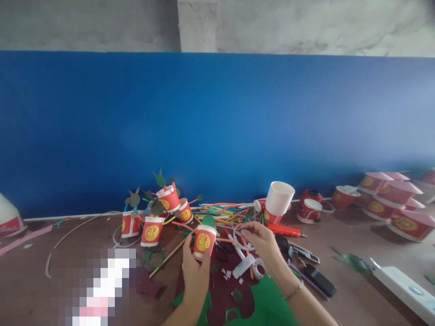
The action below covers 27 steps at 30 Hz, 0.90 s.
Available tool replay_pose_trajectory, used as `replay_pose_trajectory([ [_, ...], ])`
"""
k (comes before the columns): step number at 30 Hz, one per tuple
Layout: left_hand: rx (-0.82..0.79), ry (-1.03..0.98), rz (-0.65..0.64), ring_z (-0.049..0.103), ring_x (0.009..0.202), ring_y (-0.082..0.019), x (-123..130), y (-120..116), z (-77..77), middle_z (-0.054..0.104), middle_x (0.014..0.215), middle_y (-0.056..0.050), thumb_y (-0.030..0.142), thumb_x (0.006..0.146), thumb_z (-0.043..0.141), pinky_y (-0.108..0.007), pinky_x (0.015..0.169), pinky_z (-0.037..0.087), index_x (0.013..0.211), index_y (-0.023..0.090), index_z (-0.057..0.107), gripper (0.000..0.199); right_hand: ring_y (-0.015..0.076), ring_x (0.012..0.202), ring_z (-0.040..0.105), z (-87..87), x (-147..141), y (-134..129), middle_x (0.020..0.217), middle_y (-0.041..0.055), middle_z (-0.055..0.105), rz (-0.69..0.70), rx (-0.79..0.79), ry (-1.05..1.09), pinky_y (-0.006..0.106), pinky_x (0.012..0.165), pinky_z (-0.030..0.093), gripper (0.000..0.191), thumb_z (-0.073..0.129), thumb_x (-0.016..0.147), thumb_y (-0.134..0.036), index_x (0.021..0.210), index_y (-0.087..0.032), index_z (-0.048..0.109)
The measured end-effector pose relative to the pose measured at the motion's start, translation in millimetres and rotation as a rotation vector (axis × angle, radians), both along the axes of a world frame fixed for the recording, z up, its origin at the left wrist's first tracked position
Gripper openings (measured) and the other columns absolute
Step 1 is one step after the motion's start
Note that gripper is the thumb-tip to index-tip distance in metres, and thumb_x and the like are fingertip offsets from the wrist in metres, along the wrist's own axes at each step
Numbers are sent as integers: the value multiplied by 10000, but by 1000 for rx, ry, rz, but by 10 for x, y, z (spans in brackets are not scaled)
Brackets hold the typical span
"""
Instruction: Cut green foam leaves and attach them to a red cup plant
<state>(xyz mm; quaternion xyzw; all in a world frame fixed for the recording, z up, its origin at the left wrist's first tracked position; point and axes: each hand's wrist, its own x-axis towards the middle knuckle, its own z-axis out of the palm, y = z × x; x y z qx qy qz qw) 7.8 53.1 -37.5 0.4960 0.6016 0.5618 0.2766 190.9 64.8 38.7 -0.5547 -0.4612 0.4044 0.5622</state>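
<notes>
My left hand (196,267) is closed round a red paper cup (205,242) with a yellow emblem. The cup is tilted slightly; a green paper disc (208,221) stands at its rim and a pink straw (182,225) sticks out to its left. To the right of the cup, my right hand (257,237) has its thumb and fingertips pinched together near a pale loop; what they hold, if anything, is too small to make out. Below the hands lie green paper (272,301), a white glue tube (244,266) and a tape roll (259,269).
Decorated cups (152,231) stand behind at the left. Straws (224,212) lie along the blue panel (217,136). Farther right are stacked white cups (280,199), an orange cutter (285,230), a black key fob (319,280) and several pink-topped cups (409,225).
</notes>
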Motion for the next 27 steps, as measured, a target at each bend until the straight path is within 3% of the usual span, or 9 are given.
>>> replay_pose_trajectory([
  [4, 79, -63, -107, 446, 1218, -263, 63, -87, 65, 424, 1336, -167, 342, 829, 512, -390, 961, 419, 1320, 157, 332, 555, 176, 622, 631, -20, 91, 59, 635, 36, 671, -104, -8, 214, 270, 585, 496, 311, 759, 547, -373, 713, -147, 622],
  [8, 206, -151, -271, 369, 1282, -273, 125, -205, 131, 375, 1379, -168, 401, 847, 504, -384, 1005, 386, 1347, 168, 302, 588, 183, 591, 646, -53, 139, 86, 626, 34, 676, -146, -48, 319, 270, 543, 504, 352, 784, 500, -385, 694, -157, 599],
  [14, 244, -164, -537, 442, 1227, -279, 124, -276, 116, 431, 1331, -167, 342, 864, 500, -401, 982, 415, 1333, 185, 334, 522, 167, 595, 643, 16, 166, 59, 633, 9, 668, -141, -51, 361, 247, 534, 500, 276, 758, 552, -335, 702, -167, 599],
  [22, 267, -135, -491, 479, 1176, -270, 120, -262, 102, 518, 1218, -152, 365, 822, 561, -390, 961, 426, 1271, 164, 436, 508, 162, 560, 632, 102, 120, 9, 617, 5, 662, -89, -57, 379, 242, 513, 487, 261, 744, 589, -333, 714, -168, 584],
  [27, 218, -135, -556, 456, 1205, -264, 123, -259, 93, 456, 1298, -160, 359, 844, 531, -386, 982, 409, 1294, 169, 400, 506, 146, 558, 617, 112, 108, 7, 640, 11, 661, -90, -46, 378, 230, 512, 483, 285, 752, 582, -344, 721, -159, 588],
])
